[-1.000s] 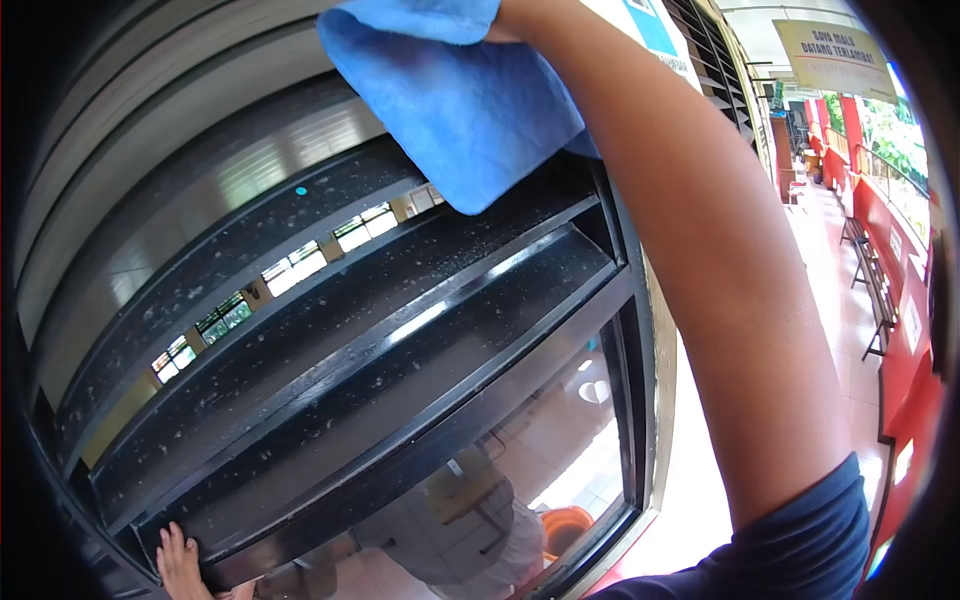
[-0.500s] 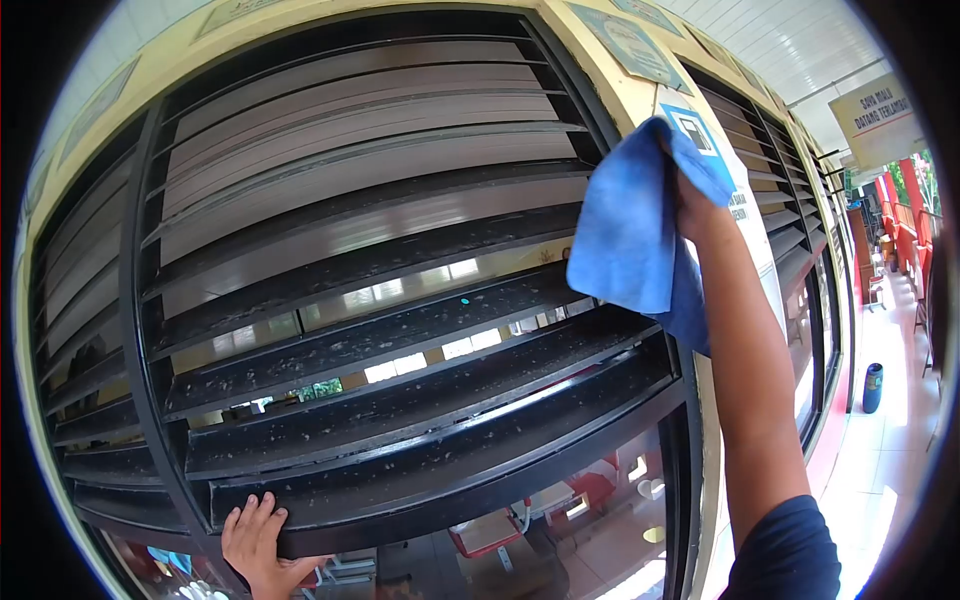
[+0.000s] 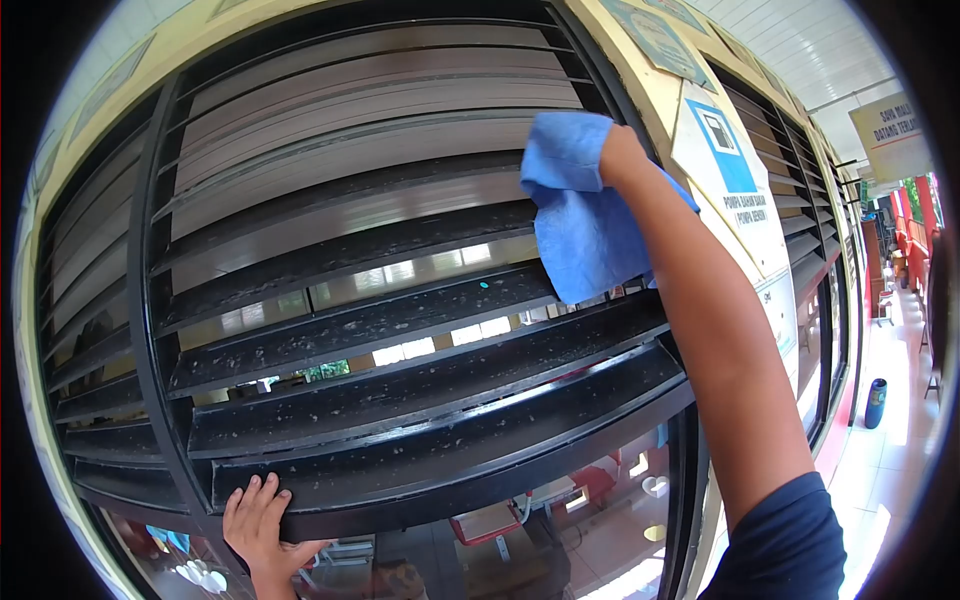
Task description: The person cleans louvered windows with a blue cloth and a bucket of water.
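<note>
A blue cloth [image 3: 590, 240] hangs from my right hand [image 3: 625, 160], whose fingers are closed on it at the right side of the louvered window. The cloth drapes over the right ends of several dark slats [image 3: 390, 315], which carry pale specks and dust. One small turquoise spot [image 3: 484, 285] shows on a middle slat. Low on the left, my left hand [image 3: 262, 525] lies with fingers stretched out on the bottom ledge of the black window frame [image 3: 340, 532], beside the upright bar [image 3: 150, 290].
On the yellow wall to the right hangs a blue and white sign [image 3: 722, 150]. Beyond it runs a tiled corridor [image 3: 880, 460] with a dark bottle-shaped object [image 3: 876, 403] on the floor. Desks [image 3: 490, 525] show through the lower glass.
My right hand has moved left with the blue cloth, from beside the wall sign onto the right ends of the slats. The left hand stays at the ledge. The view has shifted slightly.
</note>
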Available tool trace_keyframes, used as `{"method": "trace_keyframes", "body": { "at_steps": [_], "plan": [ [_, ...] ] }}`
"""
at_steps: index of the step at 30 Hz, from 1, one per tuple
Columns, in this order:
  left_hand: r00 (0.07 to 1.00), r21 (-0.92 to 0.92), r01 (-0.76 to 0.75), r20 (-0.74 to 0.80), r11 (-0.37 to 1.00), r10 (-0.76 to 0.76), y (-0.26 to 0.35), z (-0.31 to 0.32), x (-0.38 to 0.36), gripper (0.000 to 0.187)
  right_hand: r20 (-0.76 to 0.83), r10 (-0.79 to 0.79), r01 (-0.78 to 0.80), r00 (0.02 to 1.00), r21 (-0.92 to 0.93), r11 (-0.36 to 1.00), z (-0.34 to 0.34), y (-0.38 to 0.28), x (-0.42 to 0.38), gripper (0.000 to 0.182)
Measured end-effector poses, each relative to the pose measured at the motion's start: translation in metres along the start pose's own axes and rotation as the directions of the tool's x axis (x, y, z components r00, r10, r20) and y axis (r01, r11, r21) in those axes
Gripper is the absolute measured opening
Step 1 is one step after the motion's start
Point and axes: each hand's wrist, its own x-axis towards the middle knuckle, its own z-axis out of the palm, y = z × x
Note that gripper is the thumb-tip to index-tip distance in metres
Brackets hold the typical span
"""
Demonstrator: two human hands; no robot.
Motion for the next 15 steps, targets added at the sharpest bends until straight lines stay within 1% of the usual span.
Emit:
{"method": "trace_keyframes", "body": {
  "at_steps": [3, 5, 6, 7, 8, 10, 11, 12, 13, 15],
  "plan": [
    [0.999, -0.003, -0.034, 0.024, 0.999, 0.034, -0.001, -0.003, 0.004, 0.076, -0.207, -0.183, 0.189, 0.961, 0.014, 0.982, 0.053, 0.027, 0.031, 0.047],
    [0.997, 0.000, -0.065, 0.046, 0.998, 0.065, -0.005, -0.003, 0.001, 0.079, -0.116, -0.083, 0.082, 0.990, -0.015, 0.997, 0.049, 0.029, 0.021, 0.045],
    [0.997, 0.000, -0.074, 0.019, 0.997, 0.074, -0.006, 0.000, -0.002, 0.084, -0.071, -0.034, 0.031, 0.997, -0.030, 0.999, 0.048, 0.033, 0.016, 0.045],
    [0.997, -0.001, -0.073, 0.019, 0.997, 0.073, -0.005, 0.002, 0.000, 0.084, -0.056, -0.198, 0.200, 0.979, 0.033, 0.979, 0.048, 0.046, 0.020, 0.044],
    [0.997, 0.004, -0.068, 0.026, 0.998, 0.068, -0.004, 0.001, -0.001, 0.084, -0.052, -0.365, 0.368, 0.930, 0.105, 0.924, 0.050, 0.060, 0.032, 0.044],
    [0.998, 0.022, -0.055, 0.040, 0.998, 0.054, -0.005, -0.001, -0.003, 0.083, -0.081, -0.569, 0.572, 0.819, 0.205, 0.794, 0.034, 0.059, 0.018, 0.041],
    [0.998, 0.030, -0.047, 0.045, 0.998, 0.045, -0.003, -0.001, -0.002, 0.083, 0.118, -0.416, 0.388, 0.902, 0.205, 0.899, 0.016, 0.041, 0.011, 0.039],
    [0.998, 0.036, -0.038, 0.051, 0.999, 0.036, -0.002, -0.002, -0.002, 0.083, 0.079, -0.384, 0.356, 0.920, 0.237, 0.904, 0.043, 0.050, 0.031, 0.037],
    [0.998, 0.035, -0.036, 0.054, 0.999, 0.035, -0.001, -0.003, -0.004, 0.083, 0.061, -0.342, 0.319, 0.938, 0.242, 0.916, 0.056, 0.052, 0.036, 0.037],
    [0.997, 0.024, -0.052, 0.050, 0.998, 0.051, -0.002, -0.003, -0.001, 0.084, 0.038, -0.252, 0.238, 0.967, 0.222, 0.946, 0.057, 0.041, 0.032, 0.039]
  ]
}}
